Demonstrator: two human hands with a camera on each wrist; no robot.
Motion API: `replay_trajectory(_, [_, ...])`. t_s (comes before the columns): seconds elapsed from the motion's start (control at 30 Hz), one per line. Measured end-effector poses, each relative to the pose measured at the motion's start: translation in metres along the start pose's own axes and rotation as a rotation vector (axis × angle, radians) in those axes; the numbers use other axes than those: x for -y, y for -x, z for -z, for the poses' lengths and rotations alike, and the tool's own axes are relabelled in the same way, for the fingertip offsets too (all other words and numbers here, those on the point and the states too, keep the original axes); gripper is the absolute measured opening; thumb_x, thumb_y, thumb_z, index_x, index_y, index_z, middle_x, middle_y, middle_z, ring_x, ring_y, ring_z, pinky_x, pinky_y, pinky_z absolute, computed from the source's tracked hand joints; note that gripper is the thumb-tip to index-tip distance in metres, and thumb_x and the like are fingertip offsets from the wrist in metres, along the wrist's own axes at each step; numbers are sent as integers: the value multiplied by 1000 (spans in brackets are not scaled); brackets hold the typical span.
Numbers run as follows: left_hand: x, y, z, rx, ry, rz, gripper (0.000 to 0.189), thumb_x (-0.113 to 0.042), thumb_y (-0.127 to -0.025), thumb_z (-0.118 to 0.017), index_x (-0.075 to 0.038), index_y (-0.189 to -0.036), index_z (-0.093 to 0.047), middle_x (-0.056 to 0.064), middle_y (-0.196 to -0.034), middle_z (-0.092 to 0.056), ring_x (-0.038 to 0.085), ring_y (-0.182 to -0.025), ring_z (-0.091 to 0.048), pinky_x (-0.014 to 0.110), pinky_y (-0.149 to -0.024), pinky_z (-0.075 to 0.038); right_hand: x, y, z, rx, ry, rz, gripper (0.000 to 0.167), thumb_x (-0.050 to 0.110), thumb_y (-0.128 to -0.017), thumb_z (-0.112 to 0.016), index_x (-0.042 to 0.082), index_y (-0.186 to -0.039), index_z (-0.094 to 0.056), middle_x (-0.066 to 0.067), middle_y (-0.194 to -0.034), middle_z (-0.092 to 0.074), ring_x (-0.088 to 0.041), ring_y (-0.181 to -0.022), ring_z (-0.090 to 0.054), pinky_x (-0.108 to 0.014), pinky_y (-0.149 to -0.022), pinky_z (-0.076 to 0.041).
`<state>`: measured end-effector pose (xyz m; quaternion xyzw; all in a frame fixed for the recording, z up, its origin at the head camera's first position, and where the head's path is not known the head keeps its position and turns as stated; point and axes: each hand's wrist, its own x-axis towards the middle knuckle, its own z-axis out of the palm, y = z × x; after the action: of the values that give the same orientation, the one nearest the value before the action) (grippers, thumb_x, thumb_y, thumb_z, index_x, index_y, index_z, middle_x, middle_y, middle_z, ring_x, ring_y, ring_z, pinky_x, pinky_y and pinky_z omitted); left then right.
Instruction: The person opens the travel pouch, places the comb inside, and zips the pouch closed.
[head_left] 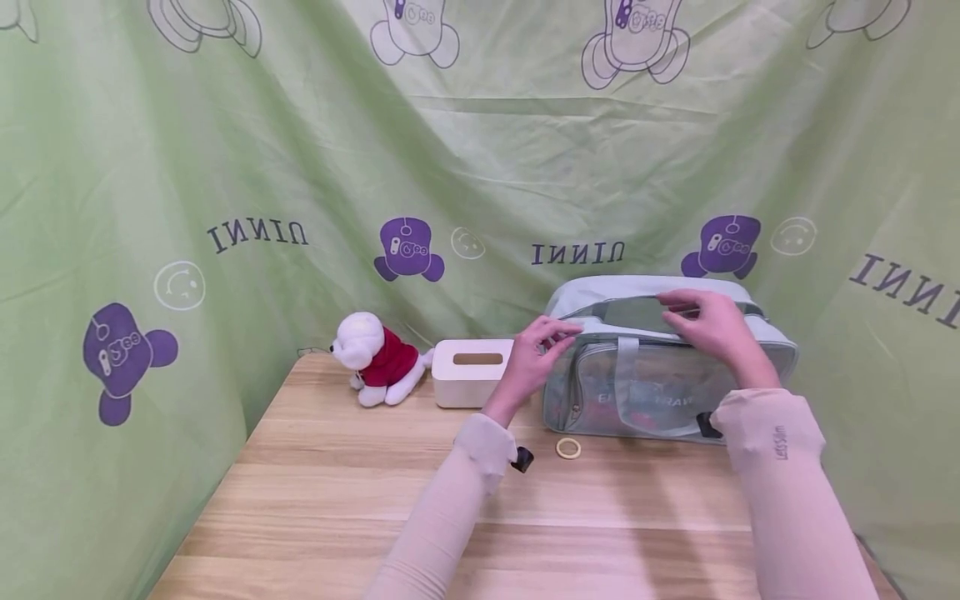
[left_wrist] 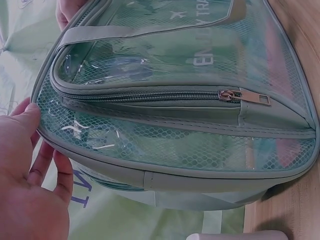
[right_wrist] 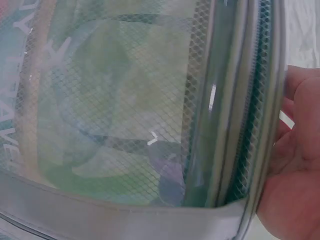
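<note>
Green fabric (head_left: pixel 315 150) hung behind everything, with three solid purple figures, three smiling outlines and three mirrored words on it. In front stood one table (head_left: pixel 300 517) of pale wood grain, and on it were four things: one plush dog (head_left: pixel 363 342) in a red garment, one white box (head_left: pixel 453 392) with a slot in its top, one pale yellow ring (head_left: pixel 568 448) lying flat, and one see-through bag (head_left: pixel 675 379) with grey-green edging. The bag stood upright at the right of the far part of the table, beside the box, with the ring just in front of it. Two hands were at it. The left hand (head_left: pixel 531 358) was at the bag's upper left corner, its grip narrow, thumb and fingers pinching the edging. The right hand (head_left: pixel 712 325) was at the top, towards the bag's right side, fingers bent with a gap to the thumb; whether it gripped anything I could not tell. Two small black pieces sat by the cuffs, one at each. Only the head view took in the dog and the ring. The left wrist view gave what the head view left tiny: one metal zip pull (left_wrist: pixel 255 97), the zip's teeth, mesh and a printed aeroplane (left_wrist: pixel 177 15). The right wrist view alone showed bluish and green shapes behind the mesh up close; what they were could not be made out.
</note>
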<state>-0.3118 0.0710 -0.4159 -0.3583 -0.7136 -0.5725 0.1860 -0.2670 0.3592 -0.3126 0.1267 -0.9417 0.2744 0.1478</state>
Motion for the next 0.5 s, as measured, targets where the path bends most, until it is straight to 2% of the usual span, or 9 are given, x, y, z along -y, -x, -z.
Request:
replay_trajectory(0.03, [0,0,0,-1,2,0,20,-13,-97,-72,-12,-116,-77,3,-108,-71,7,-88,-60,23,-77,-55,0,1,2,-15,-11,1,35,13,-99,-67,-3,-130,-67,-29,-121,-71,-37,-103,-73,-33,-90,-58])
replay_trajectory(0.1, [0,0,0,-1,4,-2,20,-13,-97,-72,-12,-116,-77,3,-107,-72,7,-88,-60,22,-77,-55,-2,3,7,-42,-34,-4,34,13,-99,-68,-3,-129,-68,-29,-120,-71,-16,-95,-73,-14,-81,-54])
replay_trajectory(0.17, [0,-1,0,-4,4,-6,20,-13,-96,-72,-12,-116,-78,3,-107,-72,7,-88,-60,23,-76,-55,-5,6,14,-61,-45,-20,35,15,-100,-68,-2,-130,-68,-29,-121,-71,6,-89,-64,-2,-73,-44])
replay_trajectory(0.23, [1,-1,0,-8,3,-8,21,-13,-96,-73,-13,-116,-78,3,-107,-72,7,-87,-60,23,-76,-55,-10,9,21,-75,-58,-45,36,17,-101,-66,-2,-132,-67,-30,-124,-69,21,-85,-52,-1,-71,-43])
replay_trajectory(0.3, [0,-1,1,-9,-1,-6,21,-13,-96,-73,-13,-116,-78,3,-106,-71,7,-87,-60,23,-76,-55,-15,12,30,-97,-58,-84,38,21,-102,-65,0,-133,-66,-28,-126,-69,27,-82,-48,-1,-70,-42])
replay_trajectory(0.33, [0,-1,1,-8,-1,-4,21,-13,-96,-72,-13,-116,-78,2,-106,-71,7,-87,-60,23,-76,-55,-19,14,34,-110,-62,-107,38,22,-103,-64,0,-134,-66,-19,-123,-74,27,-82,-48,-2,-70,-43])
replay_trajectory(0.4, [-2,-1,2,-4,0,3,20,-13,-96,-72,-13,-116,-78,3,-106,-71,7,-87,-60,23,-76,-55,-27,19,42,-143,-79,-156,41,27,-103,-64,1,-135,-65,7,-113,-77,28,-81,-48,-2,-70,-43])
replay_trajectory(0.5, [-4,0,2,9,8,13,21,-13,-97,-72,-12,-117,-78,3,-107,-72,6,-88,-60,22,-77,-55,-43,27,53,-202,-120,-232,44,31,-103,-63,3,-137,-63,43,-93,-61,27,-81,-50,-1,-71,-41])
